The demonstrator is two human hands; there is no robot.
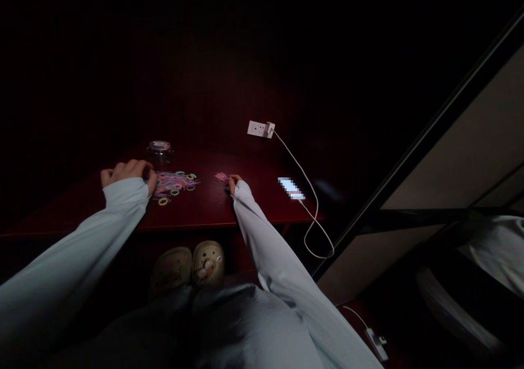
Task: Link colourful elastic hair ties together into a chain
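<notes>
A loose pile of thin, colourful hair ties (174,182) lies on the dark red table, with thicker green, yellow and pink rings among them. At the pile's left edge rests my left hand (130,172), fingers curled and thumb towards the ties; what its fingertips touch is hidden. To the right of the pile sits a small bunch of pink hair ties (221,177). My right hand (234,182) pinches at the right side of this bunch, thumb and finger together. Behind the pile stands a clear round container (159,147).
On the right of the table (196,213) lies a lit phone (291,188), its white cable (302,168) running to a wall socket (257,129) and looping past the table edge. Below are clogs (208,262). A power strip (375,344) lies at lower right.
</notes>
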